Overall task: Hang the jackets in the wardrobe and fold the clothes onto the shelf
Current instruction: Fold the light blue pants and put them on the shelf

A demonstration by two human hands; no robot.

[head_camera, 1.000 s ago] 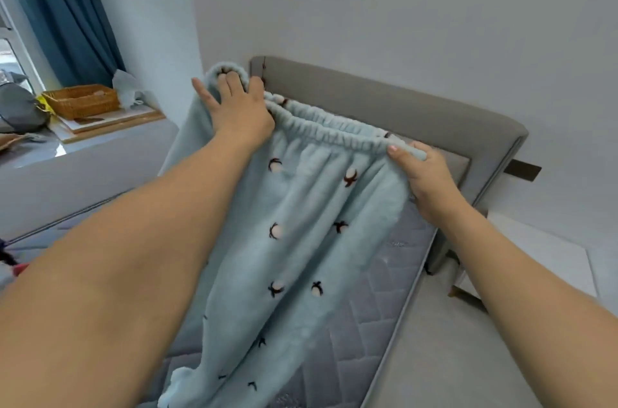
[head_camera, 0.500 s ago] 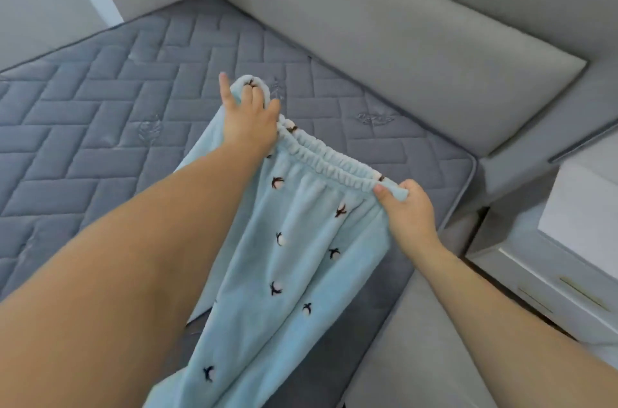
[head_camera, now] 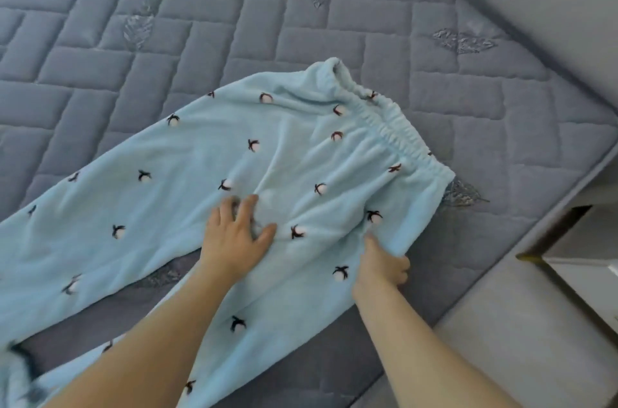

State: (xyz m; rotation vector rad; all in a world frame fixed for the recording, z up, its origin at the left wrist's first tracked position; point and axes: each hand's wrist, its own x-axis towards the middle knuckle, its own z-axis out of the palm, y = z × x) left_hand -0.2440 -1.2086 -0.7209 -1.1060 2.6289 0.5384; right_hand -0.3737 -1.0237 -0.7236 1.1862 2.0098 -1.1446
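We press our left hand [head_camera: 235,237] flat at the fleece pyjama trousers' [head_camera: 301,157] crotch, while our right hand [head_camera: 381,265], at 3 o'clock, pinches the side seam; pull it taut.

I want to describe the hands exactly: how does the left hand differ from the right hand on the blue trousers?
The left hand lies flat with spread fingers, pressing the blue trousers near their middle. The right hand is curled and pinches the fabric at the near edge, below the waistband. Both are bare and touch the trousers on the mattress.

Light-blue fleece trousers [head_camera: 207,173] flat on mattress [head_camera: 100,23]
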